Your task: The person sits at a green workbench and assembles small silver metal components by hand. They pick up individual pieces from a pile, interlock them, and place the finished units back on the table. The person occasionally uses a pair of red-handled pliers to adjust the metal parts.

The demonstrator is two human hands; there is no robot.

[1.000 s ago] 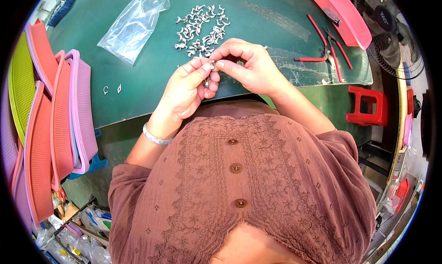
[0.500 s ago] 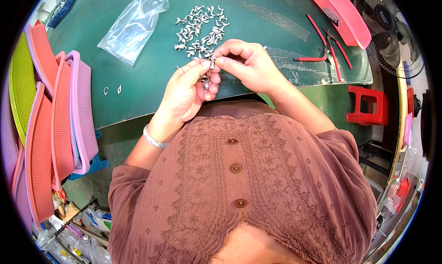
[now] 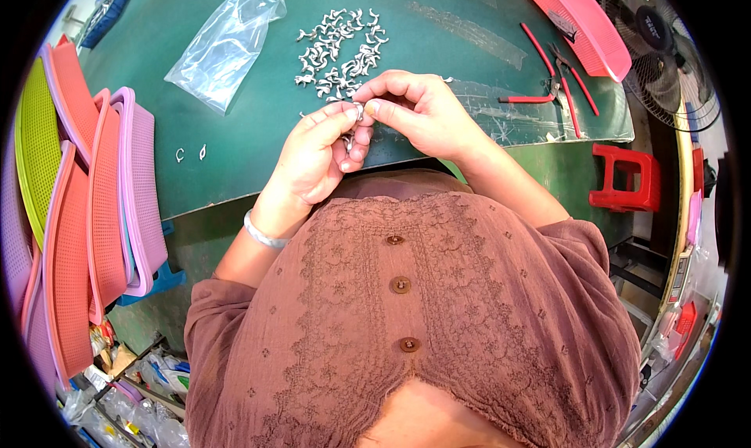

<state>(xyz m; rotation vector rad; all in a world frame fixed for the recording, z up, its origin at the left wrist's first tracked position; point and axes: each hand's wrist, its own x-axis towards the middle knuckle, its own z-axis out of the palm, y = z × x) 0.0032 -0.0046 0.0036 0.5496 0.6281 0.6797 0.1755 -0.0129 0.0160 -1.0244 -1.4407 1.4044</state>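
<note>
My left hand [image 3: 319,147] is closed with a small curved metal piece [image 3: 359,110] pinched at its thumb and fingertip. More of the same silvery metal shows lower down, against its curled fingers. My right hand [image 3: 418,108] meets it from the right, thumb and forefinger closed on the same small piece; the fingertips hide most of it. Just beyond my hands a loose pile of small curved metal pieces [image 3: 319,57] lies on the green table [image 3: 258,155]. Two more small pieces, one a silvery C-shaped piece [image 3: 180,155], rest apart at the left.
A clear plastic bag [image 3: 223,49] lies left of the pile. Red-handled pliers [image 3: 538,99] lie at the right, before a pink basket [image 3: 583,30] and a black fan [image 3: 657,49]. Stacked coloured baskets [image 3: 141,190] stand at the left. A red stool [image 3: 626,178] is beyond the table's right edge.
My fingertips have shifted slightly and the metal piece between them has turned, so less of it shows. The left fingers are curled a little differently. The pile and tools have not moved.
</note>
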